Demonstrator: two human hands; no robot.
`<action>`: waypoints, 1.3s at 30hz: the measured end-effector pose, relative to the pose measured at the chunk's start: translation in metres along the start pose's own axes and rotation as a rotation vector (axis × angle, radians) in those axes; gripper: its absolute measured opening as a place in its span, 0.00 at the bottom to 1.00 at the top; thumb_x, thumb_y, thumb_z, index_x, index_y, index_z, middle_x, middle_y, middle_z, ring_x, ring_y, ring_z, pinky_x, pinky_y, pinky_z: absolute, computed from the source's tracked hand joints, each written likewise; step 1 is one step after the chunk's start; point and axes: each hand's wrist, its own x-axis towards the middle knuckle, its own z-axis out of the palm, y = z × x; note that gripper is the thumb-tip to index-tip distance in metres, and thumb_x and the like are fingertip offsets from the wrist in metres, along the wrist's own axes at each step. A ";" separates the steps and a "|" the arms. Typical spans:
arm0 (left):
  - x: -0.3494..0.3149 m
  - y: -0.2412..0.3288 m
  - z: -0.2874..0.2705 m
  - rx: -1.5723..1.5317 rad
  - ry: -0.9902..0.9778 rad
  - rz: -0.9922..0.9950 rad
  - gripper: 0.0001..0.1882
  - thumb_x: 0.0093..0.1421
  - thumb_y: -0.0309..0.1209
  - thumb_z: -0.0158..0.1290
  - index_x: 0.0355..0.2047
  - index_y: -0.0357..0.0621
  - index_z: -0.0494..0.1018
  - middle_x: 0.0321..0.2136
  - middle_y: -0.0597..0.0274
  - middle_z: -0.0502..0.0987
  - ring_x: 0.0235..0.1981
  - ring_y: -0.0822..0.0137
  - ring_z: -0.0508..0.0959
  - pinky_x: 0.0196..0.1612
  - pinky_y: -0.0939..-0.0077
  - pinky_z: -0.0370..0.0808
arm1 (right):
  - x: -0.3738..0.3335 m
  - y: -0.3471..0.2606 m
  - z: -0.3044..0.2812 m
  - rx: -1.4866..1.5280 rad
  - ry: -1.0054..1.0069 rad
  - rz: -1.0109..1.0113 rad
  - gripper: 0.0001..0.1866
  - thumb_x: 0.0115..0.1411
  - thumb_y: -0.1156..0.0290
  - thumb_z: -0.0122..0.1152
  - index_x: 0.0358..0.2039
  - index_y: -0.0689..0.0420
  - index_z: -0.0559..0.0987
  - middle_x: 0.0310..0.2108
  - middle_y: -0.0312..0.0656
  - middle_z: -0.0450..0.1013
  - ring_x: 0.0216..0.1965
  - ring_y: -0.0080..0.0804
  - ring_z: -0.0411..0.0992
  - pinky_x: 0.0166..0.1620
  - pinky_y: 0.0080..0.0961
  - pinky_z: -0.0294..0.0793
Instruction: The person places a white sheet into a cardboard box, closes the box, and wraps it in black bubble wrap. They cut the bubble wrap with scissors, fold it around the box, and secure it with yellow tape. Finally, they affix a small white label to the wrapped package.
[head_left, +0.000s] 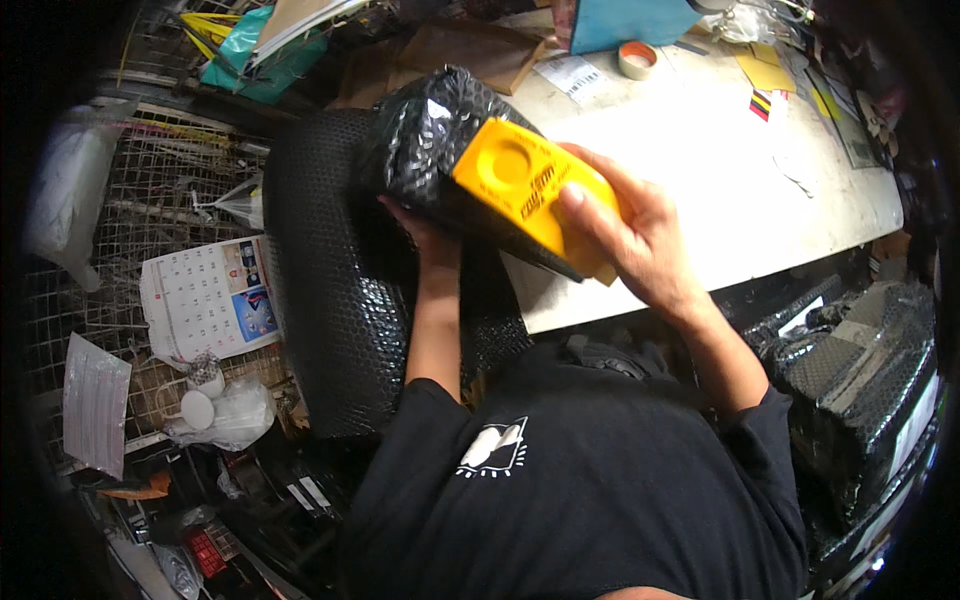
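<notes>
A parcel wrapped in black bubble wrap [425, 135] is held up at the table's left edge. My left hand [428, 232] grips it from below, fingers partly hidden under it. My right hand [635, 225] is closed around a yellow tape dispenser [530, 185] with a round raised hub and dark print. The dispenser lies against the parcel's right side; I cannot make out any tape between them. Behind my left forearm stands a big roll of black bubble wrap [325, 270], its loose sheet hanging beside the table.
The white table [740, 220] carries a tape roll [637, 60], a printed label [570, 75] and a blue box [630, 22]. Wrapped black parcels [855, 370] are stacked at right. At left, a wire mesh wall holds a calendar [210, 300] and plastic bags [235, 412].
</notes>
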 end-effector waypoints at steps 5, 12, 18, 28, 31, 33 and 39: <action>-0.015 -0.050 0.050 0.300 0.291 -0.186 0.39 0.63 0.66 0.30 0.64 0.54 0.56 0.58 0.58 0.64 0.58 0.59 0.66 0.62 0.59 0.63 | 0.067 0.032 0.027 -0.305 0.055 -0.024 0.29 0.61 0.47 0.53 0.44 0.65 0.78 0.34 0.57 0.77 0.37 0.48 0.78 0.43 0.39 0.76; -0.026 -0.093 0.048 0.618 0.290 -0.040 0.40 0.64 0.65 0.28 0.66 0.51 0.50 0.61 0.59 0.59 0.63 0.60 0.60 0.64 0.58 0.60 | 0.095 0.089 0.066 -0.562 -0.057 0.180 0.32 0.60 0.44 0.52 0.44 0.65 0.79 0.34 0.54 0.78 0.34 0.44 0.79 0.40 0.35 0.78; -0.023 -0.104 0.054 0.377 0.098 0.113 0.35 0.67 0.60 0.30 0.65 0.49 0.53 0.63 0.54 0.58 0.61 0.61 0.63 0.66 0.58 0.56 | 0.037 0.092 0.021 -0.413 -0.056 0.070 0.35 0.60 0.43 0.53 0.56 0.60 0.72 0.47 0.54 0.74 0.46 0.43 0.75 0.51 0.34 0.73; -0.018 -0.100 0.071 1.421 0.614 0.201 0.46 0.65 0.39 0.49 0.69 0.41 0.29 0.69 0.44 0.35 0.70 0.48 0.40 0.70 0.50 0.38 | -0.190 0.057 -0.137 0.060 0.149 0.577 0.26 0.60 0.62 0.60 0.54 0.64 0.72 0.47 0.41 0.75 0.49 0.25 0.70 0.55 0.25 0.67; -0.034 -0.099 0.107 2.039 0.082 0.283 0.55 0.58 0.53 0.55 0.69 0.39 0.31 0.69 0.42 0.33 0.70 0.46 0.36 0.67 0.41 0.32 | -0.190 0.101 -0.131 0.095 0.112 0.617 0.25 0.61 0.59 0.60 0.53 0.63 0.74 0.47 0.39 0.74 0.49 0.24 0.68 0.54 0.25 0.66; -0.046 -0.097 0.135 2.018 -1.063 0.401 0.65 0.44 0.66 0.59 0.69 0.43 0.38 0.69 0.39 0.37 0.70 0.44 0.39 0.65 0.35 0.32 | -0.192 0.124 -0.125 0.326 0.122 0.625 0.23 0.61 0.60 0.61 0.50 0.63 0.75 0.43 0.37 0.74 0.45 0.21 0.69 0.50 0.23 0.69; -0.049 -0.145 0.202 2.153 -1.898 0.053 0.70 0.21 0.42 0.73 0.68 0.54 0.50 0.61 0.32 0.53 0.66 0.40 0.52 0.65 0.38 0.45 | -0.196 0.132 -0.125 0.212 0.165 0.519 0.21 0.61 0.62 0.61 0.49 0.63 0.75 0.40 0.35 0.74 0.41 0.20 0.69 0.45 0.21 0.70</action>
